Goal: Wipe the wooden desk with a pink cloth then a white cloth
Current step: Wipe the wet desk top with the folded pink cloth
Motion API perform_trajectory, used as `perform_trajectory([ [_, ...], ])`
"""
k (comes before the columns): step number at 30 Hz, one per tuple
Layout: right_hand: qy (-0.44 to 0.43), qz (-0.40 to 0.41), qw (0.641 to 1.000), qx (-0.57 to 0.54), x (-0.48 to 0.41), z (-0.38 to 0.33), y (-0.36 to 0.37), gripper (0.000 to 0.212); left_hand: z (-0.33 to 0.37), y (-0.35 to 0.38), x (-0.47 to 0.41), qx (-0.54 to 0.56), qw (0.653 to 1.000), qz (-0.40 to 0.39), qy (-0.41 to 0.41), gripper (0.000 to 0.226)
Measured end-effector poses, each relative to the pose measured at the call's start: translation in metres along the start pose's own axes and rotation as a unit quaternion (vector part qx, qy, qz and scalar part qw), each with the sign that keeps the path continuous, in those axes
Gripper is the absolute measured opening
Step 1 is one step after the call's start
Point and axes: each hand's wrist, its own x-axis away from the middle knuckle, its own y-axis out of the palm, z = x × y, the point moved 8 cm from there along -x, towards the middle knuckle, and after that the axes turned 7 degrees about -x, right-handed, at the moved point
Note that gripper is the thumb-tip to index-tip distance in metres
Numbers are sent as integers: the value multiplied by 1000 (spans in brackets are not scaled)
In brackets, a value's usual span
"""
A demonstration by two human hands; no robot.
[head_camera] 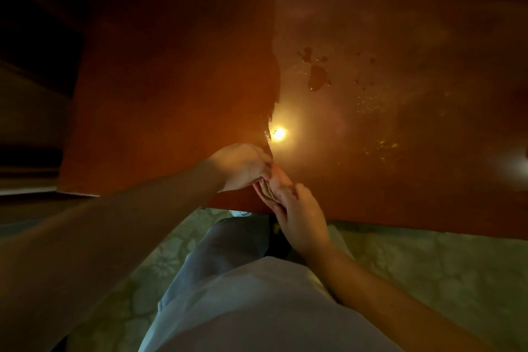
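The pink cloth [278,178] was only a small pale-pink bundle, and in this dim light I could hardly tell it from my fingers. It sat just above the near edge of the wooden desk [400,23], between my two hands. My left hand [243,166] was curled over it from above and gripped it. My right hand [300,217] came from below with the fingers rather straight against the cloth; whether it pinched the cloth or only touched it, I cannot tell.

I judged this as the first step: I was gathering the pink cloth for the wipe, and the wiping itself was far from finished. A brown puddle [317,77] lay well apart from my hands, further back, with small droplets [368,86] beside it. A lamp reflection [279,133] shone on the wood just beyond my left hand. The left part of the desk looked darker, but whether from shadow or from wetness I could not say.

The next move would call for pressing the cloth flat and pushing it forward to the puddle. The white cloth was not visible.
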Motion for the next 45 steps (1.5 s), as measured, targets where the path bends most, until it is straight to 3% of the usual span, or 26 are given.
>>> perform_trajectory([
  [6,-5,68,997,29,-7,14,-17,31,-5,-4,1,21,997,68,-35,27],
  [13,-42,29,997,56,-24,24,-38,25,4,-9,5,26,995,90,-34,22],
  [19,-146,20,984,102,-41,24,-57,17,2,4,-3,13,990,63,-124,30],
  [25,-246,33,960,128,-66,32,-76,18,4,-7,-3,55,964,141,-220,22],
  [34,-240,49,959,138,-79,23,-84,19,-18,-11,-10,64,957,173,-225,22],
  [42,-208,36,966,147,-54,22,-65,20,-4,3,3,55,979,154,-123,33],
  [45,-193,49,968,154,-55,20,-64,16,-7,5,-3,52,978,153,-131,38],
])
